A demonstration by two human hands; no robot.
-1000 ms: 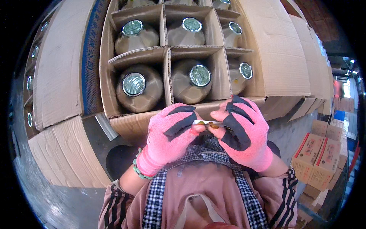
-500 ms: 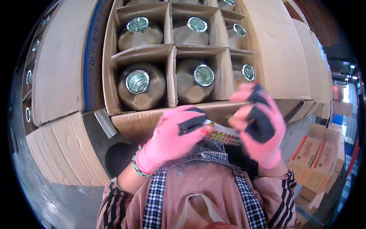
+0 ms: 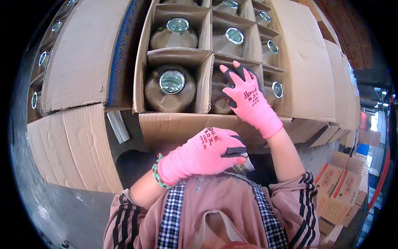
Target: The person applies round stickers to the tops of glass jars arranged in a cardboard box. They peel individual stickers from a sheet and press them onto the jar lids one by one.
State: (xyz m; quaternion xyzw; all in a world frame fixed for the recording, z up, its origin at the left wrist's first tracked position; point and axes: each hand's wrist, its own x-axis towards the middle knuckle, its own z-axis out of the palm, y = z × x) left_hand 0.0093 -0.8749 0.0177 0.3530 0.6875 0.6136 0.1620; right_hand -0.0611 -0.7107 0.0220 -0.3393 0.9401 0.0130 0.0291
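Note:
My left hand (image 3: 203, 151), in a pink glove with dark finger pads, is closed on a sticker sheet (image 3: 248, 162) in front of my body. Only a pale, creased end of the sheet shows past the fingers. In the front middle compartment, my right hand (image 3: 251, 97), gloved the same way, lies over a clear glass bottle (image 3: 219, 93) with its fingers spread. The glove hides that bottle's mouth. To its left stands another wide-shouldered glass bottle (image 3: 169, 97), upright and uncapped. The divided cardboard box (image 3: 186, 124) holds several such bottles.
On the left is another open carton with bottles, its wide flap (image 3: 81, 54) folded out. A second flap (image 3: 74, 149) slopes toward the floor. Printed cartons (image 3: 338, 186) are stacked at the lower right. A cardboard flap (image 3: 309, 58) extends right of the box.
My right hand has left the sticker sheet and reached forward onto the front middle bottle. My left hand has drawn the sheet closer to my body. The box appears farther right in view.

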